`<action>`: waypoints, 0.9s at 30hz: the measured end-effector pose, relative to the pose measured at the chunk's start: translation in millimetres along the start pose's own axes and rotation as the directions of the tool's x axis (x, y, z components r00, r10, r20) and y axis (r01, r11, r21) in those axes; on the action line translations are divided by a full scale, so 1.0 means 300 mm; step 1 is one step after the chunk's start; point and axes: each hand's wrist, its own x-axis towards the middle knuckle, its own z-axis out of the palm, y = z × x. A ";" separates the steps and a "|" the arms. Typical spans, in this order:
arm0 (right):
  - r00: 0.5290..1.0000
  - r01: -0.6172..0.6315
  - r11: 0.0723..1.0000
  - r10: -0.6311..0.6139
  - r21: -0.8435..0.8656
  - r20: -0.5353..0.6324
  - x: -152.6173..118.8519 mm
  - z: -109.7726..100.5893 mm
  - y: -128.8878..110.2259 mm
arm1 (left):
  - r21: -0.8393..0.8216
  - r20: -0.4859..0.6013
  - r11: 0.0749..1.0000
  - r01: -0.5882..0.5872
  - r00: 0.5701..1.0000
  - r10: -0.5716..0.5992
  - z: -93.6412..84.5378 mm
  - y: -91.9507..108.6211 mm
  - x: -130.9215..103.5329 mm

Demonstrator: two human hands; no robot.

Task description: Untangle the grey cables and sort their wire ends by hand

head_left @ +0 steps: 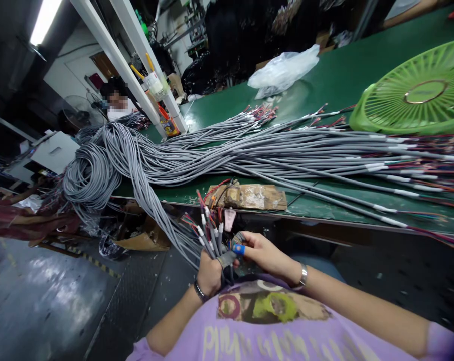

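Observation:
My left hand (210,273) is closed around a bunch of grey cables (211,241), just in front of my body. Their ends stick up past the fist, with white wrapped collars and thin coloured wires showing. My right hand (262,253) is beside the bunch on its right, thumb and fingers pinched together near the cable ends. Blue tape covers the tip of its thumb, and grey wrapping shows on fingers of both hands. What the right fingers pinch is too small to make out.
Many long grey cables (196,160) lie along the green table (324,95), some draping over its front edge. A wooden block (257,196) with wires sits at that edge. A green fan (418,90), a clear plastic bag (283,72) and a white post (151,60) stand beyond. Another person is far left.

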 end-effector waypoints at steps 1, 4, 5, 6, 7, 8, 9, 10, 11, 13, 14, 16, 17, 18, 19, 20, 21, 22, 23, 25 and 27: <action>1.000 -0.002 1.000 0.002 -0.010 0.009 -0.001 0.002 -0.003 | 0.008 0.044 1.000 0.026 0.999 -0.027 -0.001 0.010 -0.003; 1.000 0.012 0.998 -0.011 -0.069 0.008 -0.003 0.013 -0.012 | -0.005 0.092 0.999 0.041 0.995 -0.040 0.000 0.032 -0.013; 1.000 0.025 0.995 -0.025 -0.101 -0.006 -0.002 0.018 -0.015 | -0.022 0.074 0.999 0.029 0.997 -0.027 0.001 0.033 -0.015; 0.999 0.035 0.991 -0.039 -0.128 -0.026 -0.002 0.022 -0.017 | -0.043 0.043 0.999 0.014 0.999 -0.012 0.001 0.030 -0.017; 0.998 0.040 0.989 -0.047 -0.145 -0.046 -0.001 0.027 -0.019 | -0.062 0.003 0.998 -0.001 1.000 0.001 0.001 0.025 -0.019; 0.997 0.040 0.988 -0.050 -0.147 -0.064 0.001 0.031 -0.020 | -0.080 -0.038 0.997 -0.012 0.999 0.009 0.000 0.018 -0.019; 0.996 0.033 0.990 -0.043 -0.135 -0.077 0.002 0.034 -0.019 | -0.095 -0.077 0.995 -0.020 0.997 0.013 -0.001 0.011 -0.019; 0.996 0.021 0.993 -0.030 -0.113 -0.085 0.004 0.037 -0.018 | -0.108 -0.109 0.994 -0.027 0.994 0.015 -0.002 0.004 -0.019; 0.996 0.005 0.996 -0.013 -0.084 -0.091 0.005 0.038 -0.015 | -0.121 -0.137 0.992 -0.034 0.990 0.017 -0.002 -0.001 -0.018; 0.995 -0.026 0.999 0.023 -0.022 -0.101 0.006 0.040 -0.008 | -0.135 -0.170 0.990 -0.046 0.985 0.022 -0.004 -0.008 -0.017; 0.993 -0.035 0.999 0.036 0.010 -0.109 0.006 0.040 -0.004 | -0.135 -0.180 0.990 -0.051 0.983 0.026 -0.004 -0.009 -0.015; 0.992 -0.038 0.997 0.046 0.069 -0.120 0.005 0.038 -0.001 | -0.128 -0.189 0.990 -0.061 0.981 0.036 -0.003 -0.006 -0.013; 0.991 -0.035 0.995 0.047 0.092 -0.125 0.004 0.037 -0.001 | -0.123 -0.186 0.990 -0.065 0.982 0.041 -0.002 -0.002 -0.012; 0.990 -0.031 0.993 0.046 0.116 -0.132 0.004 0.034 -0.001 | -0.117 -0.180 0.991 -0.067 0.983 0.046 -0.001 0.003 -0.011; 0.989 -0.026 0.989 0.047 0.146 -0.139 0.005 0.031 0.000 | -0.112 -0.173 0.991 -0.072 0.984 0.052 0.001 0.009 -0.009; 0.988 -0.019 0.982 0.048 0.186 -0.149 0.006 0.026 0.000 | -0.109 -0.164 0.991 -0.076 0.985 0.058 0.003 0.015 -0.008; 0.986 -0.013 0.972 0.052 0.233 -0.161 0.010 0.020 0.002 | -0.107 -0.158 0.991 -0.080 0.986 0.062 0.004 0.023 -0.007; 0.982 -0.011 0.960 0.063 0.280 -0.177 0.014 0.013 0.004 | -0.110 -0.156 0.991 -0.081 0.986 0.063 0.007 0.030 -0.006; 0.978 -0.014 0.946 0.080 0.322 -0.192 0.021 0.004 0.007 | -0.116 -0.159 0.990 -0.082 0.985 0.063 0.009 0.038 -0.004; 0.969 -0.036 0.928 0.123 0.371 -0.212 0.037 -0.017 0.011 | -0.128 -0.163 0.989 -0.075 0.985 0.054 0.014 0.053 -0.001; 0.965 -0.065 0.923 0.155 0.380 -0.212 0.058 -0.037 0.011 | -0.125 -0.161 0.990 -0.072 0.986 0.051 0.020 0.065 0.003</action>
